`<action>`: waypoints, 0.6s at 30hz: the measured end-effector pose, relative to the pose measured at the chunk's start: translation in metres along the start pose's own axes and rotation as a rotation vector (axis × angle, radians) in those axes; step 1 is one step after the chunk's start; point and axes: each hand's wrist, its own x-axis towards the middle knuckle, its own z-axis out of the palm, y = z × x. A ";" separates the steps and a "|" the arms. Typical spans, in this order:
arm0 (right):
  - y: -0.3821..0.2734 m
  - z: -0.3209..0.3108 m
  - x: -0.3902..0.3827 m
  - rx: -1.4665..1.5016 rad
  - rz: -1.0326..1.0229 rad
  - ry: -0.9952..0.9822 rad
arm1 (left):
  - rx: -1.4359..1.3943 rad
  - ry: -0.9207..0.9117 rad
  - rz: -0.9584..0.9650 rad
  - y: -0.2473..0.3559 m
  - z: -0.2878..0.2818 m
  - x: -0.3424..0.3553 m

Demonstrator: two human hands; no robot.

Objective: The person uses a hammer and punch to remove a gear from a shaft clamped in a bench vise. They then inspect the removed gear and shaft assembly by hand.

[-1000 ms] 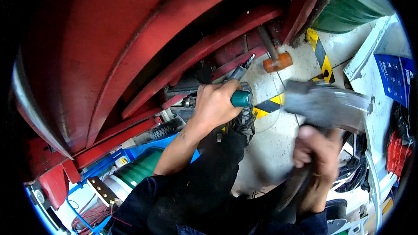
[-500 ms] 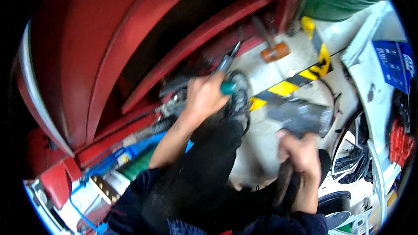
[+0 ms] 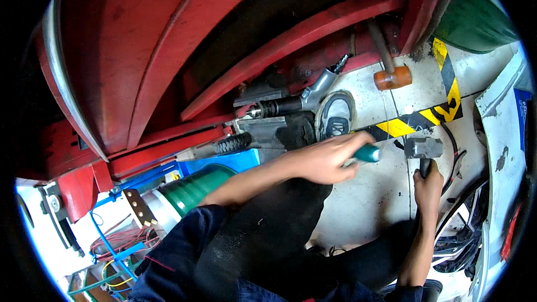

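Note:
My left hand [image 3: 330, 158] is wrapped round a green cylindrical handle [image 3: 367, 154] with a pale, shiny end; the rest of it is hidden in my fist. Off to the right, my right hand [image 3: 428, 191] grips a hammer [image 3: 423, 148] by its dark handle, just under the blocky grey steel head, which is raised above the floor. The two tools are apart. Beyond my left hand an air drill [image 3: 319, 88], with a grey grip and a dark body, lies beside the red metal frame [image 3: 279, 45]. My shoe [image 3: 337, 113] stands next to it.
An orange-headed mallet [image 3: 393, 78] leans by the red frame. Yellow and black tape [image 3: 397, 127] crosses the white floor. To the right are a black hose [image 3: 452, 151] and a worn pale panel [image 3: 492, 117]; at left lies a green cylinder [image 3: 196, 190].
My left hand has moved right, away from the air drill, with the green handle in it. My right hand has shifted right with the hammer, whose head is now upright and sharp.

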 end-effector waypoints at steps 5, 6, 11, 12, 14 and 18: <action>0.042 0.018 0.016 -0.111 -0.073 0.077 | 0.259 -0.040 0.280 -0.037 0.055 0.105; 0.044 0.015 0.017 -0.089 -0.055 0.083 | 0.324 -0.027 0.298 -0.041 0.070 0.117; 0.058 0.003 0.016 -0.150 -0.088 0.134 | 0.655 -0.120 0.206 -0.067 0.096 0.140; 0.051 -0.001 0.014 -0.170 -0.034 0.072 | 0.658 -0.076 0.265 -0.065 0.091 0.136; 0.047 -0.007 0.014 -0.195 -0.060 0.097 | 0.652 0.090 0.307 -0.054 0.075 0.127; 0.058 -0.011 0.020 -0.236 -0.093 0.127 | 0.679 1.093 -0.037 -0.014 0.023 0.045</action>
